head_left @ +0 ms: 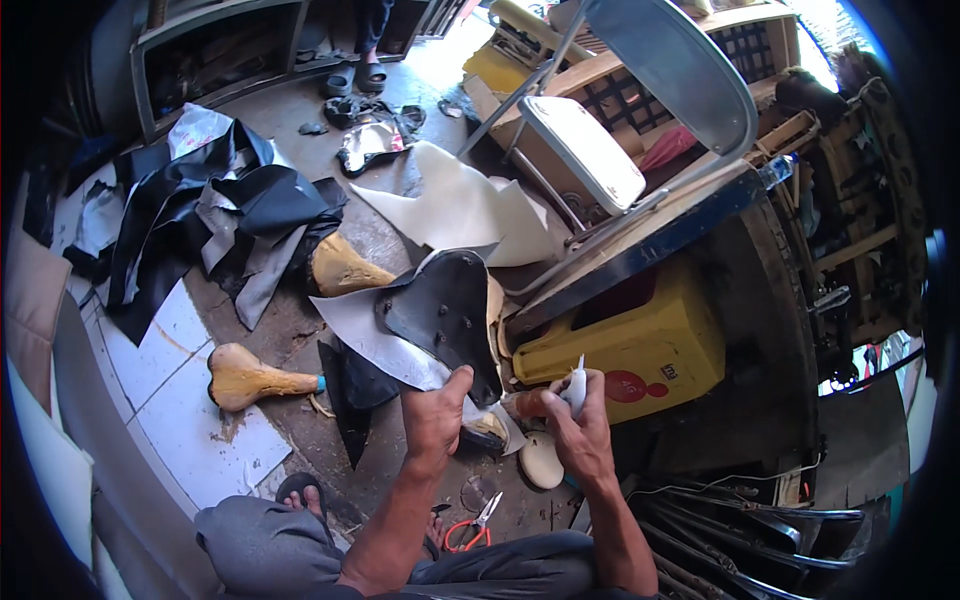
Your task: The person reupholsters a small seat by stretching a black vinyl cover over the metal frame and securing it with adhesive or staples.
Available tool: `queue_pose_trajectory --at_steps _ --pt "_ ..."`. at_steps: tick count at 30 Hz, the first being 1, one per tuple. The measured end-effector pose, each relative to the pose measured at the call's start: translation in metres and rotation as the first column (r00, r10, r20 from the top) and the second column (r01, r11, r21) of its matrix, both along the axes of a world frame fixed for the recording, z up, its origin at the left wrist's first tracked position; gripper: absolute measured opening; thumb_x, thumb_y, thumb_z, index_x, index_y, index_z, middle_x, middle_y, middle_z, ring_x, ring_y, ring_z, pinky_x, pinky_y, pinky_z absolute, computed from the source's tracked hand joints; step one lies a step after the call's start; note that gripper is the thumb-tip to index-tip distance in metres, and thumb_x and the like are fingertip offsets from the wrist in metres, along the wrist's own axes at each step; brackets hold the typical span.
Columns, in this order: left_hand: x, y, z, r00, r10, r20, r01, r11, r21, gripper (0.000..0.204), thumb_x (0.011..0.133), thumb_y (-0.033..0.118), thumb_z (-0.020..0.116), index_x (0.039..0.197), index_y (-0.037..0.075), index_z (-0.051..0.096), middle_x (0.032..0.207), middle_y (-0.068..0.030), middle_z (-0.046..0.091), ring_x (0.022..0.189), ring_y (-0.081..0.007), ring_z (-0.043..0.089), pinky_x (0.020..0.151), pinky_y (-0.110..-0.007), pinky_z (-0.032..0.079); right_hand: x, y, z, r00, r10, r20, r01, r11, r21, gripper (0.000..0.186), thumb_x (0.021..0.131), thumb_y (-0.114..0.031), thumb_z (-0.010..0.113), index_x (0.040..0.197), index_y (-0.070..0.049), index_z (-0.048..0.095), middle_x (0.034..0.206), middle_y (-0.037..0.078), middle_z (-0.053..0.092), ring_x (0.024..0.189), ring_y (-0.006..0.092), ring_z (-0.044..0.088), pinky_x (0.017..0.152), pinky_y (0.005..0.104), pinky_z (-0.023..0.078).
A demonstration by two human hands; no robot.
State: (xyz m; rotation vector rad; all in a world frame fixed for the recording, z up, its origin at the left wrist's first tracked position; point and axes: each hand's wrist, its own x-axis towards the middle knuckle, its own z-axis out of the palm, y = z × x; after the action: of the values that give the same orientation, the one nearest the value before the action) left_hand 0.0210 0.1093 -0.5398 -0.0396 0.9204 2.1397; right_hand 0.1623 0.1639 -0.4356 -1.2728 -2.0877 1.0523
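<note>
My left hand (440, 420) grips the lower edge of a black molded seat base (435, 310) with grey sheet material (365, 345) lying around its left side. My right hand (580, 430) is closed on a small white tool (578, 390) with a thin tip pointing up, beside the narrow lower end of the seat. Foam padding shows along the seat's right edge. Orange-handled pliers or snips (468, 530) lie on the floor below my hands, near a round cream piece (540, 460).
Tan saddle-shaped foam pieces (240, 380), black scraps (200, 220) and cream sheet (450, 190) lie on the floor. A folding chair (580, 150), yellow container (660, 350) and wooden bench stand right; metal tubes lie lower right. Another person's feet (365, 75) are at the back.
</note>
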Motion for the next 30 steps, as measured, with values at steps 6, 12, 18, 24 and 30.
queue_pose_trajectory --at_steps 6,12,18,24,30 --pt "-0.010 -0.009 -0.011 0.959 0.226 -0.171 -0.253 0.954 -0.159 0.028 0.085 -0.002 0.069 0.113 -0.002 0.064 0.101 -0.0082 0.067 0.087 -0.0222 0.065 0.082 -0.035 0.052 -0.001 -0.018 0.004 0.937 0.189 0.293 -0.181 0.982 -0.055 0.028 0.101 -0.016 0.065 0.118 0.000 0.048 0.085 0.022 0.065 0.076 0.0376 0.068 0.070 0.0421 0.052" --pt "-0.016 -0.025 -0.020 0.701 0.017 -0.713 -0.399 0.838 -0.372 0.009 0.088 0.006 0.067 0.093 -0.002 0.068 0.085 -0.0168 0.070 0.076 -0.0379 0.068 0.076 -0.043 0.054 -0.005 -0.026 -0.010 0.888 0.299 0.349 -0.336 0.941 0.049 0.033 0.098 -0.022 0.072 0.117 0.001 0.057 0.087 0.021 0.073 0.076 0.0283 0.076 0.066 0.0370 0.056" --pt "-0.006 -0.024 -0.023 0.674 0.044 -0.738 -0.419 0.845 -0.333 0.011 0.091 0.007 0.066 0.093 -0.003 0.067 0.082 -0.0169 0.069 0.078 -0.0386 0.067 0.076 -0.047 0.052 -0.006 -0.024 -0.007 0.915 0.292 0.280 -0.306 0.952 0.009 0.032 0.098 -0.024 0.072 0.112 0.001 0.056 0.076 0.017 0.071 0.067 0.0246 0.074 0.061 0.0357 0.055" --pt "-0.002 -0.028 -0.006 0.893 0.001 -0.451 -0.210 0.885 -0.415 0.020 0.091 0.012 0.068 0.095 -0.007 0.067 0.090 -0.0188 0.072 0.081 -0.0364 0.069 0.078 -0.046 0.052 -0.005 -0.024 -0.007 0.921 0.283 0.268 -0.299 0.954 0.018 0.033 0.098 -0.026 0.073 0.108 0.001 0.058 0.076 0.017 0.072 0.068 0.0242 0.074 0.062 0.0359 0.056" --pt "0.003 -0.027 -0.008 0.843 0.043 -0.537 -0.273 0.893 -0.357 0.020 0.091 0.013 0.068 0.095 -0.007 0.067 0.087 -0.0189 0.071 0.077 -0.0374 0.068 0.074 -0.046 0.052 -0.002 -0.021 -0.011 0.916 0.299 0.267 -0.317 0.948 0.028 0.033 0.098 -0.027 0.073 0.109 0.001 0.058 0.080 0.019 0.073 0.071 0.0262 0.076 0.064 0.0366 0.057"
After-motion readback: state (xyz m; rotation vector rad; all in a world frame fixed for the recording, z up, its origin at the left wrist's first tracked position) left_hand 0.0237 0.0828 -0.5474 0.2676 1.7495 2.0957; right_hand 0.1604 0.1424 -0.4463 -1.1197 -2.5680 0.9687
